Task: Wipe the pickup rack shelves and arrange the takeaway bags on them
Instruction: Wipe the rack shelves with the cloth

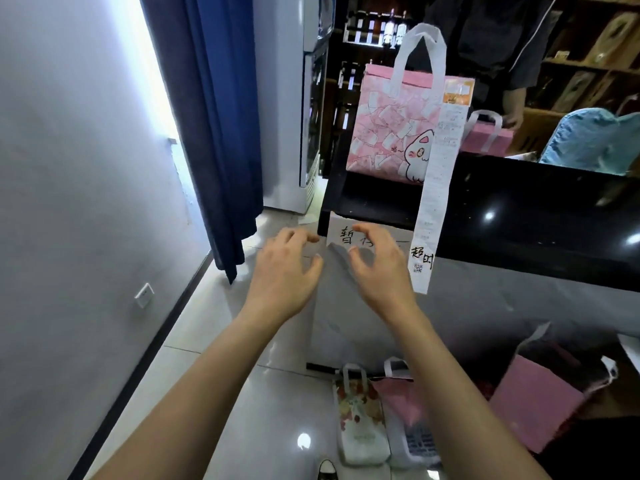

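A pink takeaway bag with a cartoon cat and white handles stands upright at the left end of the glossy black shelf top. A long white receipt hangs from the bag down past the shelf's front edge. A white paper label with handwritten characters is fixed to that front edge. My left hand and my right hand hover just in front of the label, fingers spread and curled, holding nothing. Whether the fingertips touch the label is unclear.
Another pink bag and a light blue bag sit further right on the top. Several bags, floral and pink, lie on the tiled floor below. A blue curtain hangs at left. A person in dark clothes stands behind the counter.
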Available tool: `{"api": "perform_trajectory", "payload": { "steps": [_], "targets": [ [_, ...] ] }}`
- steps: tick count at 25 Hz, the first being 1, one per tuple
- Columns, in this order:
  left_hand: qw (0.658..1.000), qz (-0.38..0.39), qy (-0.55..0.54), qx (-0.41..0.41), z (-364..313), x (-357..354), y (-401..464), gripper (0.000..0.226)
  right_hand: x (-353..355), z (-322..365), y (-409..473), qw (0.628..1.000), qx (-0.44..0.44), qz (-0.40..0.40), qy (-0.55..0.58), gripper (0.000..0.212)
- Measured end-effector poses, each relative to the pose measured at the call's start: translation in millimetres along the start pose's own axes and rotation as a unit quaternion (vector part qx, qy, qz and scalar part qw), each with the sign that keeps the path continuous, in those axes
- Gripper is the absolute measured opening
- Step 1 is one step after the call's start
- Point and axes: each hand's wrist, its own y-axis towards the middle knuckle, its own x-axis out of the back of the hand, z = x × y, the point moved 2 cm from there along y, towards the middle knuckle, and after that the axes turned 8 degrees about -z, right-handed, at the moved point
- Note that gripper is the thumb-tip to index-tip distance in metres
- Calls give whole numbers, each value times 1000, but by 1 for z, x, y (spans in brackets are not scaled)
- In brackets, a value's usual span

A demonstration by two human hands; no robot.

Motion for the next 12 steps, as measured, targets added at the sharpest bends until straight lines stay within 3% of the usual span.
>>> {"api": "perform_trajectory", "payload": {
  "steps": [12],
  "targets": [
    [976,-117,73,167,29,71,-89,27,-57,61,-45,980,79,161,89,34]
  ]
}}
